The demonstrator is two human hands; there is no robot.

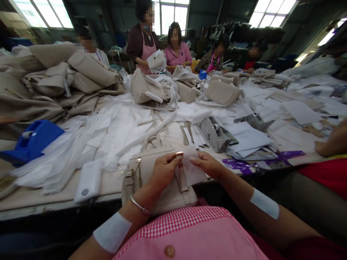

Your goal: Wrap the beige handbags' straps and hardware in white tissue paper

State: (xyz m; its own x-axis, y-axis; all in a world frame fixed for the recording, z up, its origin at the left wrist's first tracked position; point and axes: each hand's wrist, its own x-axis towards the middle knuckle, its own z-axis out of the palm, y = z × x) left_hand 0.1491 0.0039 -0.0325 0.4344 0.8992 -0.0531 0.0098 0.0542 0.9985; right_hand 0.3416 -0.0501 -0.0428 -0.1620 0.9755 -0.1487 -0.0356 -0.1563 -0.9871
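A beige handbag (146, 162) lies at the table's front edge, against my apron. My left hand (165, 169) rests over it, thumb and fingers pinched on a strap with a shiny metal buckle (179, 154). From the buckle the strap (183, 178) runs down across the bag. To the right, my right hand (207, 164) pinches the edge of a thin white sheet (193, 168), which lies beside and partly behind the strap. Another buckled strap (129, 177) shows on the bag's left side.
Near the left front lie a white power bank (88, 180) and a blue tape dispenser (34, 139). A grey tape dispenser (217, 133) and stacked white sheets (248, 139) stand at right. Beige bags (223, 90) and wrapping cover the table's middle; several people work opposite, and an arm (333, 139) reaches in at right.
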